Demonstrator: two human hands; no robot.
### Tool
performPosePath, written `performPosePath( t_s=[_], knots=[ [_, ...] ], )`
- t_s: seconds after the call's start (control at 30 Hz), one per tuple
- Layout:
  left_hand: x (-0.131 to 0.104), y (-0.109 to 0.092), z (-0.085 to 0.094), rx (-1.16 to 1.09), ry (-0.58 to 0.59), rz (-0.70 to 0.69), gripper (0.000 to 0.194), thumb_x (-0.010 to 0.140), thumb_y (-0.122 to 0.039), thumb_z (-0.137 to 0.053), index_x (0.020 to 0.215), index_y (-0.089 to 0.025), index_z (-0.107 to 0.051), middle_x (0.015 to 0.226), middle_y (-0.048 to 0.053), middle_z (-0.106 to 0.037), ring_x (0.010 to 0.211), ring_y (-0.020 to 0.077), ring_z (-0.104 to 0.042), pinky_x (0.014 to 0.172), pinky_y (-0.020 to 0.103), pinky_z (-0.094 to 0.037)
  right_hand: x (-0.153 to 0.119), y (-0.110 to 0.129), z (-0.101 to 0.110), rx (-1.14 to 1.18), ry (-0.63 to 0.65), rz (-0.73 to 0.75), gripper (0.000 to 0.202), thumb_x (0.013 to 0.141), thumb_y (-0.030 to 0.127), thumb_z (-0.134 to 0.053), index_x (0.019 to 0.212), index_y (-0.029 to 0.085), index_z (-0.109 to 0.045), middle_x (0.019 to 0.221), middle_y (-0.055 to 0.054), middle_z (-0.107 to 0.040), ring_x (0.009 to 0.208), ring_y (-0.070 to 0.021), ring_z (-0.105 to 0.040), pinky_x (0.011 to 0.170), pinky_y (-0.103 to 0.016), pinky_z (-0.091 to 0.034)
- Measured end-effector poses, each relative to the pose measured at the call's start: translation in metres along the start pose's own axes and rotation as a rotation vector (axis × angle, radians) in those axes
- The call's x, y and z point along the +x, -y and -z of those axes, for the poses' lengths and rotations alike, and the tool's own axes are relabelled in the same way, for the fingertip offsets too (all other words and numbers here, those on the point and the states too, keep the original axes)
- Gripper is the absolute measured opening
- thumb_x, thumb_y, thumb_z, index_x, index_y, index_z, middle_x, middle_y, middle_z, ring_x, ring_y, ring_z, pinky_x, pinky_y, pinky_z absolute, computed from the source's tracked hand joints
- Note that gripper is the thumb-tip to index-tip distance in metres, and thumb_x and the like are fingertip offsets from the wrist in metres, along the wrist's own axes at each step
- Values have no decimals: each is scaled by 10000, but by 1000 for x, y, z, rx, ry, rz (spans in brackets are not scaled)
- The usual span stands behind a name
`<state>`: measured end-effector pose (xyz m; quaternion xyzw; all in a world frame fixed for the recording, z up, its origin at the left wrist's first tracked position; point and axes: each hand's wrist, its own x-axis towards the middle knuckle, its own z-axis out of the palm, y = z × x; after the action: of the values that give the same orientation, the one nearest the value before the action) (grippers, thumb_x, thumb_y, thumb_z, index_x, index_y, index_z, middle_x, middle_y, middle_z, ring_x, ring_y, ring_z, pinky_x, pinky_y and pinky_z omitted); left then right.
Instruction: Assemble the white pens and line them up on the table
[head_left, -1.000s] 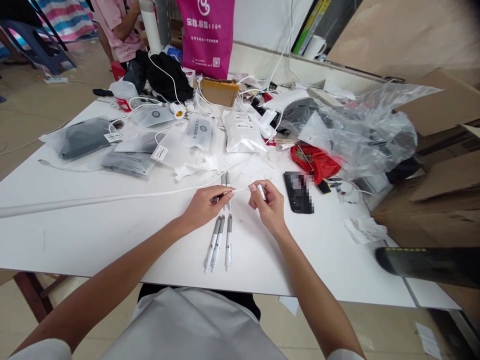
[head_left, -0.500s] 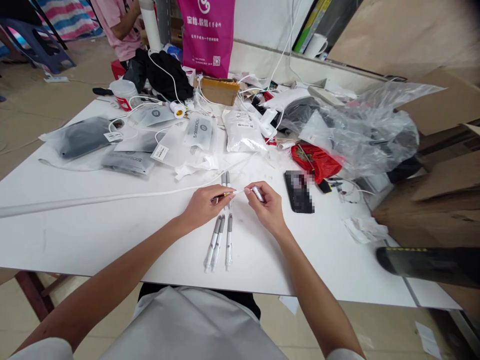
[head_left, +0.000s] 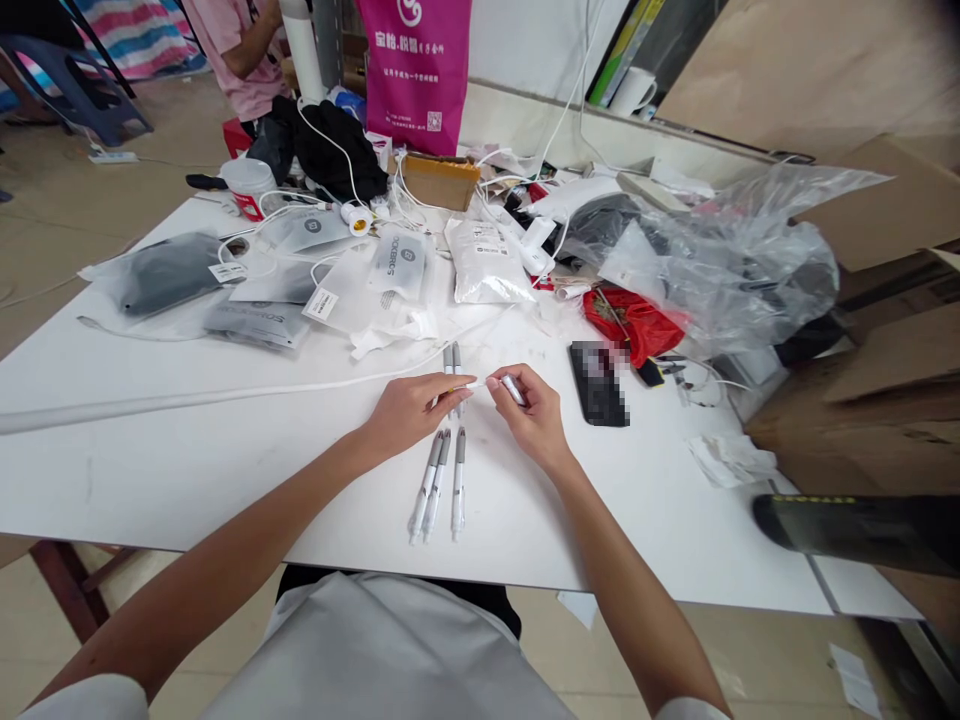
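Head view: thin white piece (head_left: 481, 383) pinched between left hand (head_left: 409, 410) and right hand (head_left: 538, 412)

Held above the white table (head_left: 315, 500), level with both sets of fingertips and bridging the short gap between them. Fingertips closer together than a moment ago, with less of the piece exposed; probably a closer joining of its two ends. Narrow, closed pinch at left thumb and fingers; anything else inside that hand too hidden to tell. Similar tight pinch on the right, with a white pen-like barrel (head_left: 513, 389) also tucked in the curled fingers.

Just below, lying on the table: three grey-and-white pens (head_left: 458, 485), two close together and one slightly apart. Just beyond the left hand, more pens (head_left: 448, 357), partly hidden. To the right, a dark phone (head_left: 598, 385), partly pixelated. Farther back, frosted packets (head_left: 259, 325), a white parcel (head_left: 487, 265) and a red bag (head_left: 645, 330).
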<state>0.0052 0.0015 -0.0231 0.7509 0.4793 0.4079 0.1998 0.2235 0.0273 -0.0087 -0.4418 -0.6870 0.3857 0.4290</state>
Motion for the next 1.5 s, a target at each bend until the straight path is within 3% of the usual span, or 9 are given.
performPosePath(
  t_s=[0.2,0.33,0.47,0.7,0.97,1.23,1.5],
  knots=[
    [0,-3,2,-75,-4,52,367,1098,-484,-559,1219,-255,-819,1010,42,-834,619,117,-568,674,262,-462,-1,-1,-2,74,-36,-2,339,1039,565,-635,1065,237,-715,703,38,-526,601,-126,-442,573,-280,-365],
    [1,-3,3,-111,-14,73,369,1092,-474,-572,1216,-230,-819,974,50,-828,625,122,-563,655,267,-457,4,0,1,103,-171,60,395,1059,601,-577,1054,243,-744,836,-12,-586,766,-161,-553,698,-298,-466],
    [1,-3,2,-113,-11,75,364,1091,-463,-574,1208,-223,-821,994,55,-830,610,116,-546,639,268,-455,11,-3,4,261,-252,-30,439,1052,668,-536,1098,263,-700,768,21,-476,668,-143,-502,612,-277,-453],
    [0,-1,0,-84,-5,43,347,1095,-456,-570,1184,-234,-821,1024,48,-834,626,113,-574,653,260,-459,16,-4,-1,559,-222,-83,414,968,665,-692,1003,253,-698,768,41,-429,613,-108,-430,605,-286,-465],
    [0,-1,-1,-80,3,36,333,1100,-439,-572,1193,-231,-814,1008,37,-828,631,111,-559,668,263,-453,11,-7,-5,565,-154,-79,356,1014,602,-673,1016,249,-720,729,45,-439,615,-105,-490,615,-289,-452],
    [-1,0,-2,-79,-7,32,334,1097,-439,-578,1183,-225,-819,938,24,-814,604,104,-526,635,252,-439,13,-4,-4,588,-221,-91,401,974,650,-702,974,249,-708,719,53,-414,591,-98,-457,598,-284,-449],
    [-1,3,-4,-50,-6,24,304,1089,-435,-603,1178,-237,-817,958,12,-819,610,102,-555,657,252,-452,7,-12,-11,470,-121,-83,359,1005,598,-687,1027,242,-730,720,38,-520,615,-111,-542,619,-288,-434]
  ],
)
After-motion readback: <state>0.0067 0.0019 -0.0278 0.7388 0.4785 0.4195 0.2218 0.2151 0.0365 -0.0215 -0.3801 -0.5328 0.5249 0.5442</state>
